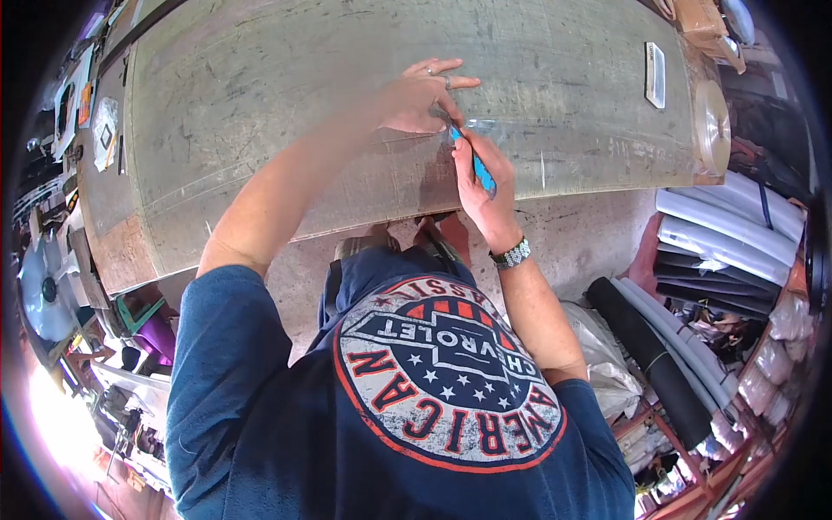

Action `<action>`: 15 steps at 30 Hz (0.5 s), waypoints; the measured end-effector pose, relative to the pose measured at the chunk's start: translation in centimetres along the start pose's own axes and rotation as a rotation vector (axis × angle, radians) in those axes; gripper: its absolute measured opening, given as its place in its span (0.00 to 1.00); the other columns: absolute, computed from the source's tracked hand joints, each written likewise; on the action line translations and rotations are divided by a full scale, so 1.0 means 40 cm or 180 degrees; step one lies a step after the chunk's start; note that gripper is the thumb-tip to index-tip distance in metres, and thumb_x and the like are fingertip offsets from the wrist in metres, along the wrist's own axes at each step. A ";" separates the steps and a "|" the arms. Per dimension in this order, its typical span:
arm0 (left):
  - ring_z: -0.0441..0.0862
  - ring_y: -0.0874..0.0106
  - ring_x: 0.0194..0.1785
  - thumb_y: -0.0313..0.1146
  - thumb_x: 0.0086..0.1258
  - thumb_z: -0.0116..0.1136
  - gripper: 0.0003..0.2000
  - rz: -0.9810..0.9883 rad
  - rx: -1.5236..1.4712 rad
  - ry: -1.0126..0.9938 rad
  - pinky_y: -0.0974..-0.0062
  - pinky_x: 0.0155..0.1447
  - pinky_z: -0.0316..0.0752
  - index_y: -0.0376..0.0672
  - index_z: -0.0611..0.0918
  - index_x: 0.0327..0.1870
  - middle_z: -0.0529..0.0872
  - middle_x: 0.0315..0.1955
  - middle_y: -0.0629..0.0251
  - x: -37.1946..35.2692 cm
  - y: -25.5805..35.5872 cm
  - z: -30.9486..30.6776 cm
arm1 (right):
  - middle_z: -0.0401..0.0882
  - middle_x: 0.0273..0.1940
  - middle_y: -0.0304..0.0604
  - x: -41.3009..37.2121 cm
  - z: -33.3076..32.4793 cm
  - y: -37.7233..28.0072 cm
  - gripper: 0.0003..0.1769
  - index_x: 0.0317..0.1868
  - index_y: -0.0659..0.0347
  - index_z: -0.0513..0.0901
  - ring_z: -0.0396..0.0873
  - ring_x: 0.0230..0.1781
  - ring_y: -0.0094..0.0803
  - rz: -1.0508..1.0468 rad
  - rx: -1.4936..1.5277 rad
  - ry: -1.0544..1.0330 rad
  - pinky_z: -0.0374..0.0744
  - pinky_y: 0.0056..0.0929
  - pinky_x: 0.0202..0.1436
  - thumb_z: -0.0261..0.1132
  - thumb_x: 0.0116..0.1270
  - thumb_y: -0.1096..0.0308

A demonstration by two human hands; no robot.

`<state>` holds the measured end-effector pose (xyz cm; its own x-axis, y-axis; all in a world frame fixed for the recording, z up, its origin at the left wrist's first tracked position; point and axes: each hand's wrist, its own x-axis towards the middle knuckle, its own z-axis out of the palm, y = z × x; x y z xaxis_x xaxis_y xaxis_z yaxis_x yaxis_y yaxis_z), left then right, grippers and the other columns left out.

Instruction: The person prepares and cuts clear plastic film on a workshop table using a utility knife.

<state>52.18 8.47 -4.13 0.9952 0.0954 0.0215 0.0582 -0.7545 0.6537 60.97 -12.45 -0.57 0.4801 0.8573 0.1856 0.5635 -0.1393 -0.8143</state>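
Note:
My right hand [484, 169] is closed around a slim blue utility knife [483, 176], held slanted like a pen, its front end pointing up toward my left hand. My left hand [420, 100] lies low over the worn grey-green tabletop [295, 78], fingers spread, a ring on one of them. One of its fingertips is right at the front end of the knife. A small clear, shiny piece [482, 126] shows on the table just beyond my right fingers.
A white-framed rectangular item [655, 75] lies at the table's right, near a large roll of clear tape [712, 128]. A cardboard box [704, 26] sits at the far right corner. Rolled sheets [728, 225] are stacked right of the table. A plastic packet [105, 134] lies at left.

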 end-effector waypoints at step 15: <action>0.44 0.58 0.90 0.24 0.55 0.71 0.25 -0.0114 0.0025 -0.0441 0.46 0.91 0.36 0.60 0.92 0.55 0.59 0.86 0.71 -0.018 0.023 -0.039 | 0.90 0.39 0.51 -0.180 -0.110 -0.081 0.13 0.53 0.73 0.86 0.90 0.38 0.37 0.1073 0.0447 -0.0528 0.85 0.32 0.43 0.64 0.80 0.69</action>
<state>51.40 8.72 -2.34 0.9938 0.0321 -0.1067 0.0939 -0.7574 0.6462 58.62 -20.34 3.16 0.5009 0.8451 -0.1867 0.2900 -0.3670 -0.8839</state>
